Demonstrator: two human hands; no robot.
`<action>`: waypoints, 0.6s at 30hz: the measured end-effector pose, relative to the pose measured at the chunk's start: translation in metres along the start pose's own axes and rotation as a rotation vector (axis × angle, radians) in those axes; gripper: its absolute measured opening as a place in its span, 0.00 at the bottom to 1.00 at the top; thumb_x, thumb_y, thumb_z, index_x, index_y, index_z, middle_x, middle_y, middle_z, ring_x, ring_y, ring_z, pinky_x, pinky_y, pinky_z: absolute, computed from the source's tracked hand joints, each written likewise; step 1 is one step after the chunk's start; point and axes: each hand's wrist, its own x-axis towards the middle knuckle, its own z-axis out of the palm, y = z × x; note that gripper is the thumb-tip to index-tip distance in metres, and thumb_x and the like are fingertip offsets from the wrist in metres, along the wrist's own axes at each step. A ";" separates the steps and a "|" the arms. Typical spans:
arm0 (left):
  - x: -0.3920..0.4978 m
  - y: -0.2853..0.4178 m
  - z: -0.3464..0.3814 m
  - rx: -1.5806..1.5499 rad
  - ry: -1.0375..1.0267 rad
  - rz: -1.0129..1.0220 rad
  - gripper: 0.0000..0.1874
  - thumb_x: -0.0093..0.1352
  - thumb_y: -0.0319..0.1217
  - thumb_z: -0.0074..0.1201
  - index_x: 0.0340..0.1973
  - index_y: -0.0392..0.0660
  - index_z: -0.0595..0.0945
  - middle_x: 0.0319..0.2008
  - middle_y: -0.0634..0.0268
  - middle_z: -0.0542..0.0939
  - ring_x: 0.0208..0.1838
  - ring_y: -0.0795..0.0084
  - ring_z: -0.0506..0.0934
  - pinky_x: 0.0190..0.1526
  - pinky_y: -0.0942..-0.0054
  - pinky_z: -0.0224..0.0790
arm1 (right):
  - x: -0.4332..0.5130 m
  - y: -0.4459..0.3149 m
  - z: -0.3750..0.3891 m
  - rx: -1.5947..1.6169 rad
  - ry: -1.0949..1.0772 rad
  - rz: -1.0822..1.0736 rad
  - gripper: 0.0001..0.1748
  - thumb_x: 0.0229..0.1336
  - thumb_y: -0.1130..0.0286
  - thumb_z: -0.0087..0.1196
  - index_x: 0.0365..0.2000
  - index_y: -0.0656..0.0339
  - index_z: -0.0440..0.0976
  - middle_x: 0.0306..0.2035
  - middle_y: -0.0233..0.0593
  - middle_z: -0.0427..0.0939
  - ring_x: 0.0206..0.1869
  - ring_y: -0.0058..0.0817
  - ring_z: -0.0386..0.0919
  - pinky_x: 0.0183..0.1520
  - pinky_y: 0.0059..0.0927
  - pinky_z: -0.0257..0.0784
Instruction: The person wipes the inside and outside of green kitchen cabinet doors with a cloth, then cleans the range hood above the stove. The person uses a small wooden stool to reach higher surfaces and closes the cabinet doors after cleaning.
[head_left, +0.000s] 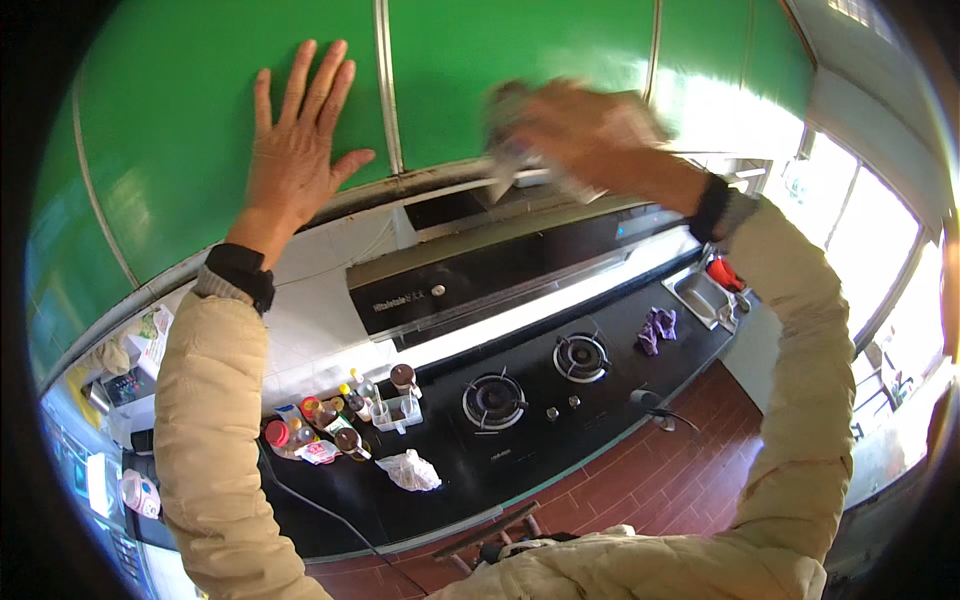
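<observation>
My left hand (296, 142) lies flat with fingers spread against a green cabinet door (172, 82). Over the neighbouring green door (480, 52), to the right of a pale metal strip (386, 82), is my right hand (592, 135), blurred by motion. It grips a crumpled cloth (514, 154), greyish and also blurred, whose loose ends hang below the fingers. Whether the cloth touches the door I cannot tell. Beneath both hands runs the cabinets' grimy lower edge (442, 172), with a black range hood (480, 262) under it.
Below, a black counter (450, 517) carries a two-burner gas hob (532, 397), several seasoning jars and bottles (322, 420), a white plastic bag (410, 471) and a purple cloth (657, 330). A steel sink (701, 296) sits at the right end. A cable (330, 506) crosses the counter's left side.
</observation>
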 end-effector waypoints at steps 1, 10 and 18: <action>0.001 0.000 0.000 0.001 0.013 0.009 0.54 0.64 0.61 0.55 0.77 0.49 0.50 0.80 0.70 0.45 0.81 0.61 0.41 0.77 0.41 0.34 | 0.015 -0.020 0.003 0.170 0.038 -0.135 0.15 0.52 0.70 0.59 0.43 0.50 0.78 0.50 0.30 0.75 0.52 0.33 0.76 0.46 0.35 0.83; 0.005 0.002 -0.006 -0.041 -0.024 -0.015 0.58 0.59 0.53 0.63 0.77 0.50 0.48 0.80 0.70 0.44 0.82 0.61 0.42 0.78 0.44 0.28 | 0.033 -0.054 0.031 0.363 -0.176 -0.008 0.26 0.45 0.63 0.67 0.48 0.52 0.73 0.45 0.32 0.74 0.47 0.36 0.77 0.38 0.35 0.82; 0.004 0.001 -0.001 -0.007 0.000 0.003 0.59 0.59 0.54 0.62 0.77 0.51 0.46 0.80 0.71 0.44 0.82 0.61 0.42 0.79 0.44 0.30 | -0.111 0.033 0.051 0.153 -0.426 0.115 0.31 0.46 0.66 0.68 0.54 0.48 0.74 0.50 0.31 0.76 0.49 0.36 0.77 0.38 0.35 0.80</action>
